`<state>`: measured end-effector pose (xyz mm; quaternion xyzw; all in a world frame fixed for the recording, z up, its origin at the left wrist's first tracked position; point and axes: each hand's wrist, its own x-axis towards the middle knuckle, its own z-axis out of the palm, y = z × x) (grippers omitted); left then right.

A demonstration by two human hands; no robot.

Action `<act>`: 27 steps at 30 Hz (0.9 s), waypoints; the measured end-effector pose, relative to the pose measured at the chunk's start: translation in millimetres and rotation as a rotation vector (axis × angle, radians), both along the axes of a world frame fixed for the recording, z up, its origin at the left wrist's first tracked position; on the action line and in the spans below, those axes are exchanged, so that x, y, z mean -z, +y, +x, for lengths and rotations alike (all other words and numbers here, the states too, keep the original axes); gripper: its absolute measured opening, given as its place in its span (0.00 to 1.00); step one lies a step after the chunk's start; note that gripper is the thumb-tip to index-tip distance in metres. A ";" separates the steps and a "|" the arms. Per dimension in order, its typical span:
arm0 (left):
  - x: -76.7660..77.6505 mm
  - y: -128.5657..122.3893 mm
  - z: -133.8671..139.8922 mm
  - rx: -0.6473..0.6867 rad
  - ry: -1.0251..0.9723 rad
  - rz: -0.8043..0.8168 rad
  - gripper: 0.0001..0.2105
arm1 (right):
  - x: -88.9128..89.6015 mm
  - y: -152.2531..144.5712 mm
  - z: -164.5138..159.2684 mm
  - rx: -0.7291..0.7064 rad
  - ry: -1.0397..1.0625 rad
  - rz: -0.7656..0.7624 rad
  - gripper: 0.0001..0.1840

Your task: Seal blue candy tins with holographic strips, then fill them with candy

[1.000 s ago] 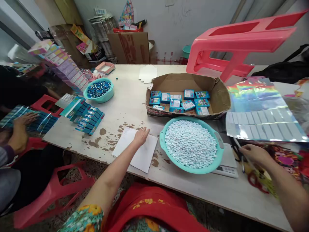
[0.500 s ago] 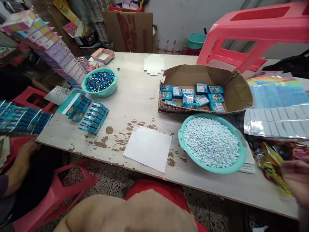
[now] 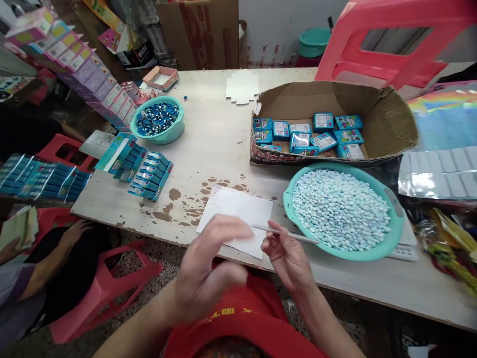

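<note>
White stick [image 3: 305, 238] by half-curled hands [image 3: 212, 268] [image 3: 291, 261]

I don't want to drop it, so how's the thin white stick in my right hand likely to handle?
The thin white stick is probably stiff: it stretches straight past your right hand without sagging. It's likely light, being so slim. Rolling is uncertain: its profile isn't clear.

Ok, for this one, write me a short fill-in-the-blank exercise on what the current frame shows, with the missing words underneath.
Of the left hand and the right hand, the ____ one grips the thin pale rod.
The small boxes in the cardboard tray are mainly ____ in colour.
In size, the bowl of pale pellets is ____ than the bowl of blue-and-silver pieces.
Missing words: right; blue; larger.
</note>
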<state>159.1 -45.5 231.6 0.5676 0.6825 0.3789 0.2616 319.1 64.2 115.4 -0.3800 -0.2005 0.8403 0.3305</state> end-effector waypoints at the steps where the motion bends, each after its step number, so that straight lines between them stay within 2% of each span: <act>1: 18.2 13.7 -10.0 -0.038 -0.009 -0.036 0.18 | -0.4 -6.1 -7.0 -0.022 0.007 0.027 0.17; 3: 56.2 33.0 -27.0 0.033 -0.124 -0.169 0.16 | 1.7 -18.4 -24.2 -0.059 -0.007 0.098 0.17; 5: 87.3 39.7 -42.4 0.114 -0.239 -0.311 0.16 | 8.7 -30.0 -45.5 -0.070 -0.065 0.156 0.16; 7: 107.3 38.0 -59.5 0.184 -0.247 -0.379 0.16 | 19.8 -39.8 -68.6 -0.057 -0.150 0.180 0.15; 10: 127.3 29.9 -93.0 0.325 -0.054 -0.365 0.16 | 38.5 -47.2 -97.7 -0.024 -0.263 0.163 0.14; 12: 145.5 22.6 -122.4 0.362 0.104 -0.352 0.16 | 49.1 -45.0 -108.6 0.121 -0.348 0.146 0.15; 15: 187.7 11.4 -175.6 0.240 0.292 -0.323 0.16 | 64.2 -34.5 -115.5 0.470 -0.501 0.165 0.16; 16: 204.2 9.5 -193.7 0.202 0.346 -0.285 0.15 | 70.3 -30.9 -118.3 0.518 -0.546 0.184 0.16; 18: 236.6 12.2 -225.3 0.226 0.442 -0.162 0.13 | 85.4 -24.8 -129.3 0.451 -0.605 0.234 0.16; 21: 273.5 32.3 -252.9 0.430 0.551 -0.019 0.10 | 114.1 -16.4 -159.0 0.308 -0.645 0.280 0.17; 24: 292.0 58.1 -259.5 0.608 0.621 0.028 0.09 | 142.9 -5.3 -190.6 0.296 -0.672 0.325 0.17; 27: 299.8 72.4 -258.6 0.707 0.656 0.056 0.08 | 166.7 5.2 -211.7 0.261 -0.731 0.438 0.13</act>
